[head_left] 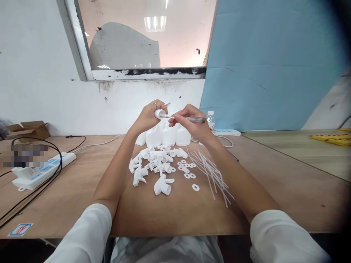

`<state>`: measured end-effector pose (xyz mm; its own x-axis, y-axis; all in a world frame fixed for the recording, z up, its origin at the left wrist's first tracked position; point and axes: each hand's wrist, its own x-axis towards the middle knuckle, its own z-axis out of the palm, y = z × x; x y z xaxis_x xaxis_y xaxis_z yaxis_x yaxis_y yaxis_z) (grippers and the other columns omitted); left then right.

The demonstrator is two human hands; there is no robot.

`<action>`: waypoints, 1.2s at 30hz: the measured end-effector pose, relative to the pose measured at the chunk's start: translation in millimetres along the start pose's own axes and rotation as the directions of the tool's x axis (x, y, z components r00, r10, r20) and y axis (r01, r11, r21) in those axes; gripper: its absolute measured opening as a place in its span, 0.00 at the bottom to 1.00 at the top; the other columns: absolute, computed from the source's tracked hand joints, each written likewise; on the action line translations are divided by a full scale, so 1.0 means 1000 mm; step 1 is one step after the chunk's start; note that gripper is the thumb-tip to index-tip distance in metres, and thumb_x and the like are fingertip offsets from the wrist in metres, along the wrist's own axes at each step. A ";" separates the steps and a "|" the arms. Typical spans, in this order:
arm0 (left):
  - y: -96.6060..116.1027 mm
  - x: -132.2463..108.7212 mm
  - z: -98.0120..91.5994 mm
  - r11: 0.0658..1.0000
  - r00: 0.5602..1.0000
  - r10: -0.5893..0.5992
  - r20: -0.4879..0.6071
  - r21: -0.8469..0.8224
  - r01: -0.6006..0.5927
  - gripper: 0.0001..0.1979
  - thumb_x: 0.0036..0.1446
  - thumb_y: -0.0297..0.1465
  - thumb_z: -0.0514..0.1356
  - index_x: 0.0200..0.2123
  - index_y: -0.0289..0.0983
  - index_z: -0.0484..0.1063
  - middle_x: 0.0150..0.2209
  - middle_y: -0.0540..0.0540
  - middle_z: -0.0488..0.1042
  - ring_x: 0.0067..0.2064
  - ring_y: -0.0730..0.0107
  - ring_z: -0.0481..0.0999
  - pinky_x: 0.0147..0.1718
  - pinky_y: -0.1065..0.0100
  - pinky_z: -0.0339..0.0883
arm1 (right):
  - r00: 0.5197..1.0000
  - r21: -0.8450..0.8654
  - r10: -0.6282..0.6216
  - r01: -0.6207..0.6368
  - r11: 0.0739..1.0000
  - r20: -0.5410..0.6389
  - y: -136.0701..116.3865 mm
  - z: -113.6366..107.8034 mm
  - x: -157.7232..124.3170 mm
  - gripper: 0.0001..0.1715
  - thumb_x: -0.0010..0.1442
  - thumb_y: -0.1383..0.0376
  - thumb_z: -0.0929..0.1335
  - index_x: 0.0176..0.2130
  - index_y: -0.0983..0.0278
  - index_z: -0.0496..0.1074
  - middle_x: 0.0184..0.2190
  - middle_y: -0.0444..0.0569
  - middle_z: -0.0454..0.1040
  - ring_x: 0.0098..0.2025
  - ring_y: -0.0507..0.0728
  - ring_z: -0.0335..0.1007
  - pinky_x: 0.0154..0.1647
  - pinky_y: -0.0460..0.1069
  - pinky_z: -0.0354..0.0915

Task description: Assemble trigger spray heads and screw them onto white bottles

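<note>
Above the table, my left hand [147, 117] is closed around a white trigger spray head [158, 114], its round collar turned to the right. My right hand [192, 126] grips a screwdriver [196, 119] by its clear handle. The thin shaft points left, with its tip at the collar opening; whether it touches inside I cannot tell. Below lie a pile of white spray heads [160, 156] and one separate spray head [163, 185] nearer me. Flat white washers [195, 187] and a loose bundle of thin white tubes [210, 168] lie to their right.
White bottles [168, 136] stand behind the pile, partly hidden by my hands. A power strip [65, 157] with black cables is at left, a cardboard box [35, 129] behind it. A clear bottle [210, 118] and another power strip [227, 132] are at back right.
</note>
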<state>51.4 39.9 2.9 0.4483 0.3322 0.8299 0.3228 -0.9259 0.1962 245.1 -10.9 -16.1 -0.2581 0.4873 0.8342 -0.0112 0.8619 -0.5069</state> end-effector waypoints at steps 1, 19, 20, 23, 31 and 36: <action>0.001 0.000 0.000 1.000 1.000 -0.013 -0.008 -0.014 0.013 0.15 0.45 0.14 0.54 0.33 0.35 0.71 0.38 0.48 0.70 0.41 0.70 0.71 0.41 0.70 0.63 | 1.000 0.034 -0.014 0.014 0.999 -0.013 0.002 0.000 0.000 0.13 0.60 0.59 0.71 0.31 0.64 0.68 0.30 0.46 0.78 0.31 0.55 0.77 0.38 0.54 0.74; 0.004 0.001 0.020 0.751 0.934 -0.337 0.121 -0.564 0.344 0.10 0.44 0.22 0.59 0.33 0.35 0.65 0.26 0.52 0.63 0.25 0.79 0.62 0.19 0.77 0.55 | 0.983 -0.282 -0.179 0.184 0.942 0.045 0.006 0.002 -0.002 0.09 0.64 0.60 0.67 0.35 0.62 0.69 0.36 0.48 0.78 0.39 0.56 0.77 0.41 0.53 0.73; 0.003 0.001 0.021 0.750 0.932 -0.344 0.114 -0.564 0.346 0.10 0.44 0.22 0.59 0.32 0.35 0.66 0.26 0.52 0.64 0.24 0.79 0.62 0.18 0.77 0.55 | 0.970 -0.348 -0.234 0.243 0.905 0.070 0.009 0.002 -0.002 0.06 0.65 0.61 0.67 0.36 0.62 0.69 0.37 0.48 0.78 0.40 0.56 0.77 0.41 0.53 0.72; 0.004 0.002 0.021 0.756 0.916 -0.391 0.091 -0.535 0.376 0.09 0.43 0.21 0.57 0.31 0.34 0.66 0.26 0.52 0.64 0.23 0.80 0.60 0.17 0.76 0.56 | 0.909 -0.467 -0.384 0.415 0.781 0.164 0.018 0.000 -0.001 0.02 0.64 0.65 0.66 0.40 0.60 0.69 0.41 0.48 0.77 0.43 0.56 0.75 0.44 0.54 0.72; 0.006 0.003 0.023 0.829 0.875 -0.484 0.009 -0.314 0.462 0.10 0.45 0.19 0.57 0.32 0.36 0.66 0.27 0.51 0.65 0.25 0.76 0.63 0.21 0.73 0.58 | 0.852 -0.570 -0.462 0.512 0.642 0.245 0.016 -0.001 0.002 0.06 0.62 0.70 0.66 0.41 0.60 0.67 0.48 0.53 0.73 0.49 0.60 0.71 0.50 0.59 0.70; 0.005 0.003 0.023 0.941 0.939 -0.326 -0.113 0.055 0.334 0.08 0.47 0.18 0.57 0.30 0.35 0.66 0.34 0.47 0.70 0.37 0.68 0.70 0.36 0.68 0.63 | 0.879 -0.547 -0.391 0.475 0.689 0.271 0.016 0.000 0.002 0.16 0.62 0.71 0.64 0.49 0.59 0.66 0.46 0.52 0.73 0.51 0.60 0.70 0.52 0.59 0.69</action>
<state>73.6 40.3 -5.7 0.2210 0.5933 0.7741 0.4991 -0.7507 0.4329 244.9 3.5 -22.6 -0.4847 0.0533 0.8731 0.3980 0.9023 0.1658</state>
